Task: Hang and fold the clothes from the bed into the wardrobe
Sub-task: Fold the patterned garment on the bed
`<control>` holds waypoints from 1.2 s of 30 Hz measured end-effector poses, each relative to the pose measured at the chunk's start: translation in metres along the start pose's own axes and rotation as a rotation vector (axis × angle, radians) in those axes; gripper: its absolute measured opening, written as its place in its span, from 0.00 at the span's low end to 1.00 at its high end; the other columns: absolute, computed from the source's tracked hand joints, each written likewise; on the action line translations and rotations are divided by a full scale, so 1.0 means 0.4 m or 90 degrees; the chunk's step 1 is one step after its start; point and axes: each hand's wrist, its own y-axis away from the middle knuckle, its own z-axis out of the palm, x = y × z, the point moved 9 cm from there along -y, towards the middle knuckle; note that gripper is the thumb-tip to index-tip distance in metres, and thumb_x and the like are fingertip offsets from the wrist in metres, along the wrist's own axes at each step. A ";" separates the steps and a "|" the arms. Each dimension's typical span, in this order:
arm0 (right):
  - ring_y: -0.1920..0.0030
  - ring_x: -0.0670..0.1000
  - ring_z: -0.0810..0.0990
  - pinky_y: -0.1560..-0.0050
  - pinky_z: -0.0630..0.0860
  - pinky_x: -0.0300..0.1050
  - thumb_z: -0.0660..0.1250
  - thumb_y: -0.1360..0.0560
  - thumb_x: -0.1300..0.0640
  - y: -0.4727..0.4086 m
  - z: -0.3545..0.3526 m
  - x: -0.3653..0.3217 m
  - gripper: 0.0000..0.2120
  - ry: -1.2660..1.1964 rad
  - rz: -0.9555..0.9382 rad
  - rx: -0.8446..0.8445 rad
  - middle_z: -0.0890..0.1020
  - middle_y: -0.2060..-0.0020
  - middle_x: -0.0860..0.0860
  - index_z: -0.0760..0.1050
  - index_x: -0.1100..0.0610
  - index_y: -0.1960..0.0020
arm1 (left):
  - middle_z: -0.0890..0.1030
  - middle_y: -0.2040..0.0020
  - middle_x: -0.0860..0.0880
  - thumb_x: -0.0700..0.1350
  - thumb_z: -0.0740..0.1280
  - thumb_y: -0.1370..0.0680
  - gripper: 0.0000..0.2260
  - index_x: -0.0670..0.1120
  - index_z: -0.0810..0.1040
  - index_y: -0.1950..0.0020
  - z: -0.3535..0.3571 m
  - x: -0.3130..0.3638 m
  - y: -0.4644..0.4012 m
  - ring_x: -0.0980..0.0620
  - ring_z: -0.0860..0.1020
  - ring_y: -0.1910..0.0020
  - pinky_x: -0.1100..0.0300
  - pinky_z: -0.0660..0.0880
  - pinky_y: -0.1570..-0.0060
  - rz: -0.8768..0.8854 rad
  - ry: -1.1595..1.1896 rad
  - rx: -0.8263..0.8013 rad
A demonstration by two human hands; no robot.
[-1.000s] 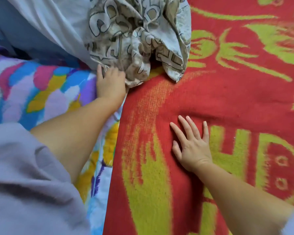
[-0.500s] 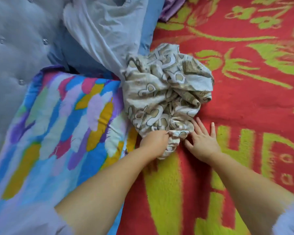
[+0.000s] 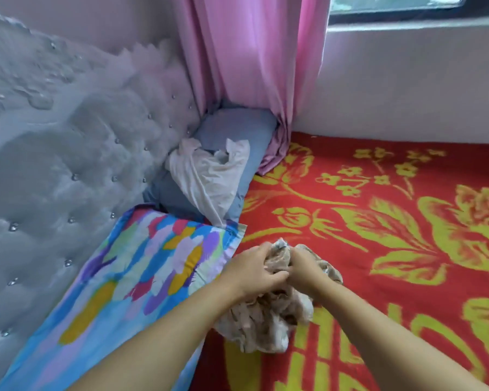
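Note:
A crumpled beige patterned garment (image 3: pixel 268 320) lies bunched on the red and yellow blanket (image 3: pixel 378 249). My left hand (image 3: pixel 251 270) grips the top of the bundle from the left. My right hand (image 3: pixel 304 266) grips it from the right, close beside the left. Part of the cloth pokes up between the two hands. A second, pale pinkish garment (image 3: pixel 209 176) lies draped over the blue-grey pillow (image 3: pixel 237 131) at the head of the bed.
A multicoloured pillow (image 3: pixel 141 263) lies left of the bundle against the grey tufted headboard (image 3: pixel 54 165). A pink curtain (image 3: pixel 251 66) hangs in the corner, below a window ledge (image 3: pixel 407 24). The wardrobe is out of sight.
Both hands have gathered the patterned garment and pulled it toward me. The view has risen and widened, showing the headboard, curtain and the pale garment on the far pillow.

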 end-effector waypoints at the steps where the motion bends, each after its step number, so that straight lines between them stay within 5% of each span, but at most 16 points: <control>1: 0.59 0.44 0.77 0.59 0.71 0.43 0.71 0.31 0.56 0.021 -0.047 -0.034 0.04 -0.022 -0.001 0.029 0.81 0.62 0.45 0.77 0.50 0.58 | 0.76 0.44 0.49 0.54 0.66 0.28 0.20 0.50 0.70 0.39 -0.036 0.020 0.018 0.47 0.76 0.45 0.53 0.74 0.49 0.013 -0.052 0.010; 3: 0.55 0.50 0.79 0.57 0.72 0.45 0.69 0.30 0.56 0.071 -0.139 -0.096 0.09 -0.022 0.003 0.076 0.82 0.57 0.50 0.78 0.56 0.51 | 0.73 0.44 0.46 0.46 0.65 0.27 0.15 0.48 0.68 0.41 -0.108 0.039 0.056 0.42 0.75 0.45 0.49 0.74 0.51 0.003 -0.105 0.036; 6: 0.61 0.50 0.74 0.65 0.68 0.44 0.65 0.26 0.59 0.149 -0.264 -0.189 0.02 -0.010 0.003 0.110 0.78 0.63 0.50 0.75 0.58 0.56 | 0.76 0.53 0.44 0.39 0.63 0.26 0.04 0.47 0.69 0.56 -0.212 0.038 0.117 0.41 0.76 0.52 0.54 0.72 0.58 -0.057 -0.056 0.104; 10: 0.63 0.48 0.72 0.64 0.66 0.43 0.65 0.25 0.57 0.258 -0.415 -0.290 0.07 0.038 -0.004 0.143 0.75 0.65 0.47 0.73 0.53 0.62 | 0.69 0.69 0.48 0.40 0.65 0.25 0.14 0.46 0.64 0.68 -0.271 0.090 0.193 0.51 0.70 0.68 0.59 0.62 0.70 -0.071 0.087 0.102; 12: 0.65 0.48 0.69 0.66 0.65 0.43 0.66 0.25 0.58 0.318 -0.487 -0.305 0.13 0.069 0.012 0.172 0.72 0.69 0.46 0.67 0.53 0.67 | 0.70 0.71 0.50 0.44 0.71 0.27 0.13 0.46 0.68 0.67 -0.274 0.149 0.229 0.54 0.69 0.71 0.63 0.64 0.73 -0.020 0.248 0.044; 14: 0.65 0.51 0.71 0.66 0.66 0.44 0.64 0.26 0.58 0.376 -0.551 -0.293 0.13 0.106 0.045 0.205 0.73 0.69 0.49 0.65 0.54 0.67 | 0.77 0.65 0.49 0.46 0.73 0.26 0.07 0.44 0.77 0.59 -0.282 0.224 0.258 0.54 0.75 0.65 0.64 0.70 0.66 0.057 0.374 -0.014; 17: 0.54 0.57 0.79 0.57 0.73 0.47 0.63 0.25 0.54 0.445 -0.603 -0.262 0.04 0.226 0.125 0.204 0.81 0.56 0.55 0.72 0.55 0.56 | 0.79 0.54 0.42 0.53 0.73 0.27 0.15 0.42 0.81 0.51 -0.293 0.347 0.284 0.46 0.75 0.54 0.54 0.72 0.54 0.137 0.493 -0.121; 18: 0.48 0.58 0.79 0.52 0.74 0.47 0.63 0.24 0.55 0.465 -0.604 -0.266 0.09 0.272 0.141 0.174 0.80 0.49 0.57 0.74 0.56 0.46 | 0.78 0.54 0.40 0.52 0.72 0.27 0.17 0.38 0.80 0.50 -0.302 0.387 0.291 0.44 0.74 0.54 0.54 0.73 0.56 0.158 0.522 -0.142; 20: 0.35 0.57 0.72 0.39 0.70 0.46 0.67 0.24 0.54 0.501 -0.574 -0.291 0.31 0.289 0.125 0.058 0.71 0.32 0.58 0.59 0.54 0.25 | 0.81 0.54 0.39 0.46 0.69 0.25 0.17 0.33 0.77 0.45 -0.322 0.464 0.302 0.46 0.79 0.56 0.59 0.78 0.58 0.187 0.570 -0.158; 22: 0.27 0.50 0.61 0.31 0.60 0.40 0.69 0.25 0.51 0.543 -0.521 -0.365 0.45 0.188 0.056 -0.055 0.60 0.26 0.49 0.41 0.49 0.21 | 0.83 0.54 0.41 0.41 0.67 0.23 0.11 0.36 0.79 0.44 -0.339 0.523 0.307 0.50 0.82 0.58 0.61 0.79 0.60 0.190 0.570 -0.147; 24: 0.28 0.43 0.60 0.31 0.58 0.37 0.70 0.26 0.47 0.560 -0.495 -0.420 0.48 0.072 0.027 -0.068 0.61 0.29 0.42 0.36 0.47 0.22 | 0.83 0.56 0.41 0.39 0.66 0.22 0.09 0.38 0.80 0.44 -0.344 0.571 0.305 0.50 0.82 0.61 0.61 0.79 0.62 0.187 0.516 -0.140; 26: 0.33 0.46 0.70 0.34 0.67 0.41 0.67 0.25 0.46 0.560 -0.528 -0.451 0.38 0.068 0.016 0.062 0.71 0.33 0.45 0.52 0.50 0.22 | 0.82 0.56 0.39 0.41 0.67 0.22 0.11 0.35 0.79 0.44 -0.354 0.608 0.303 0.48 0.81 0.62 0.60 0.78 0.61 0.183 0.472 -0.127; 28: 0.55 0.49 0.80 0.54 0.75 0.42 0.62 0.22 0.51 0.563 -0.592 -0.476 0.11 0.119 -0.002 0.200 0.81 0.56 0.49 0.77 0.56 0.47 | 0.81 0.52 0.40 0.42 0.70 0.24 0.12 0.36 0.79 0.44 -0.378 0.643 0.308 0.49 0.80 0.58 0.59 0.77 0.56 0.210 0.442 -0.122; 30: 0.72 0.48 0.68 0.72 0.67 0.39 0.59 0.21 0.55 0.574 -0.649 -0.476 0.17 0.140 0.024 0.261 0.71 0.72 0.49 0.71 0.58 0.67 | 0.82 0.51 0.44 0.42 0.72 0.28 0.13 0.41 0.80 0.44 -0.404 0.659 0.320 0.52 0.81 0.56 0.60 0.77 0.54 0.226 0.413 -0.108; 32: 0.72 0.48 0.64 0.76 0.60 0.38 0.58 0.21 0.58 0.585 -0.683 -0.468 0.15 0.108 0.058 0.252 0.69 0.72 0.51 0.72 0.60 0.65 | 0.83 0.53 0.46 0.41 0.72 0.31 0.18 0.42 0.79 0.41 -0.412 0.666 0.331 0.53 0.81 0.56 0.61 0.77 0.55 0.236 0.359 -0.111; 36: 0.63 0.53 0.77 0.60 0.78 0.50 0.61 0.21 0.59 0.608 -0.707 -0.479 0.12 -0.062 0.065 0.231 0.82 0.61 0.58 0.81 0.63 0.53 | 0.77 0.60 0.51 0.38 0.68 0.31 0.15 0.43 0.77 0.44 -0.414 0.649 0.335 0.53 0.75 0.61 0.61 0.71 0.58 0.219 0.144 -0.021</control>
